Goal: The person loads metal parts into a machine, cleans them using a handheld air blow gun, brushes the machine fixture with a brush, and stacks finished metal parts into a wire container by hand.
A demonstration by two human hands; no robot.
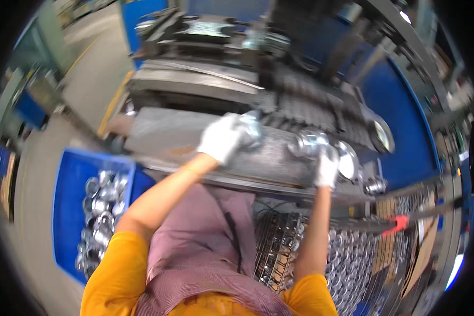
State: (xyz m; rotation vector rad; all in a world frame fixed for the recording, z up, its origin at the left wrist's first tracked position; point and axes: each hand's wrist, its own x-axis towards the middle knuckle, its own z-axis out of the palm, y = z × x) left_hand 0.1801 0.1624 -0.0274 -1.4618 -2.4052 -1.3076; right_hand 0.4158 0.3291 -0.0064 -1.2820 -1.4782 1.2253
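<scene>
My left hand [224, 138], in a white glove, is closed on a shiny round metal cup [252, 129] above the grey bench plate [195, 129]. The cup is blurred. Farther right, my right hand [328, 167], gloved in white too, has its fingers drawn together against a shiny metal cup [308, 143] lying at the plate's far right part. Motion smears the fingertips. Just right of that hand is another bright metal piece with a round face [347, 159]. A smaller metal piece [375, 185] sits at the right end of the bench.
A blue bin [68, 210] holding many metal cups stands at my left. Below right, a wire rack [268, 247] and rows of metal cups [353, 258] lie beside a red-tipped bar [395, 225]. Dark machinery [195, 79] rises behind the plate, with a blue panel [400, 110] at right.
</scene>
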